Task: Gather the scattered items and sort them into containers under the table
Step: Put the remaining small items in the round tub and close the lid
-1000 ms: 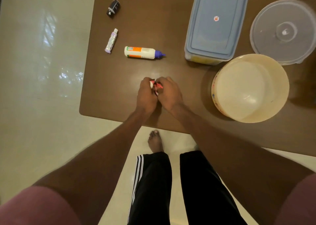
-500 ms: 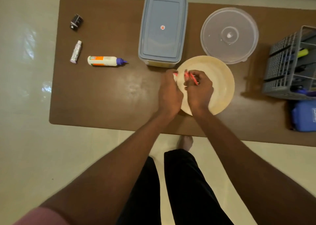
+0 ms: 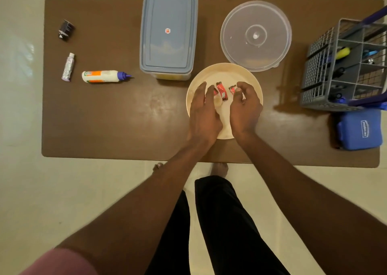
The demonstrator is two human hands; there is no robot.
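Both my hands hover over the cream round bowl (image 3: 249, 82) at the table's middle. Three small red packets (image 3: 222, 90) show inside the bowl, between my fingertips. My left hand (image 3: 204, 111) has its fingers spread and holds nothing; one packet is half hidden behind its index finger. My right hand (image 3: 245, 105) has loosely curled fingers, and one packet sits just off its fingertips. At the table's left lie a white glue bottle (image 3: 102, 76) with a blue tip, a silver tube (image 3: 68, 67) and a small black item (image 3: 66, 30).
A blue-lidded rectangular box (image 3: 168, 34) and a clear round lidded container (image 3: 255, 36) stand behind the bowl. A grey divided basket (image 3: 335, 65) with pens and a blue case (image 3: 360, 129) sit at the right end of the brown table (image 3: 115, 124). Floor and my legs are below.
Both hands carried the red packets from the table's front to over the bowl and let them go into it. The view has swung right, bringing the basket in.
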